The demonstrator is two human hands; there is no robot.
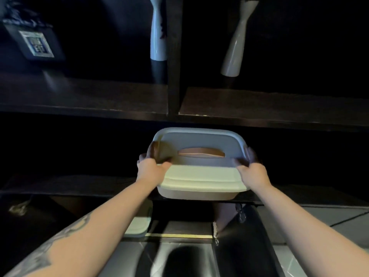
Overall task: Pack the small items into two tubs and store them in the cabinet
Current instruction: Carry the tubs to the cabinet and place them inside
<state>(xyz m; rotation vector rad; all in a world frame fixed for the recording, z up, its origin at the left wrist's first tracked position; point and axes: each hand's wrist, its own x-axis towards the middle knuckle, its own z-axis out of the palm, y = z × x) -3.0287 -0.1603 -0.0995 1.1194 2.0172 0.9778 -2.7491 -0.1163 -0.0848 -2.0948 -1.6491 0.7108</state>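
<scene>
Two bare hands hold a white tub (199, 176) with its lid on. The tub is the thing to look at first, and all the other places are told from it.

The left hand (150, 166) grips the left side of the tub. Its thumb lies on top of the lid and its fingers curl around the edge. The right hand (252, 170) grips the right side of the tub the same way, with the fingers wrapped over the far corner. Both arms reach straight out from the bottom of the picture. The left arm has a dark tattoo (65, 236) on it.

The tub sits partly inside the dark cabinet (173, 80). Its far half is in the dark shelf space and looks grey in the shadow. Its near half sticks out toward the person and looks bright. The lid has an oval dip (201, 152) in its middle, like a handle.

Above the tub there is a higher shelf (89, 100). Two tall white vases stand on it. One vase (158, 31) is up and a little left of the tub. The other vase (236, 41) is up and a little right of it. Far up to the left of the tub stands a dark picture frame (37, 44).

Below the tub and a bit left, a second white lidded tub (137, 224) peeks out from under the left arm. The floor (329, 218) below has pale tiles.
</scene>
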